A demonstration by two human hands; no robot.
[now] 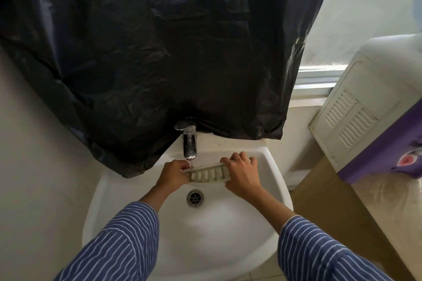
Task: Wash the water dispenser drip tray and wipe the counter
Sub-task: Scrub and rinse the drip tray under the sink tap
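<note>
The cream slotted drip tray [206,174] hangs over the white sink [271,180], tilted, just under the chrome tap [189,142]. A thin stream of water falls from the tap onto the tray's left end. My left hand [174,173] grips that left end with curled fingers. My right hand [242,172] holds the right end, fingers wrapped over its top edge. Both sleeves are blue with white stripes.
A black plastic sheet [159,41] hangs over the wall behind the tap. The sink's drain [195,197] lies below the tray. At the right stands a white and purple water dispenser [365,109] on a brown counter [376,207]. A window [319,75] is behind it.
</note>
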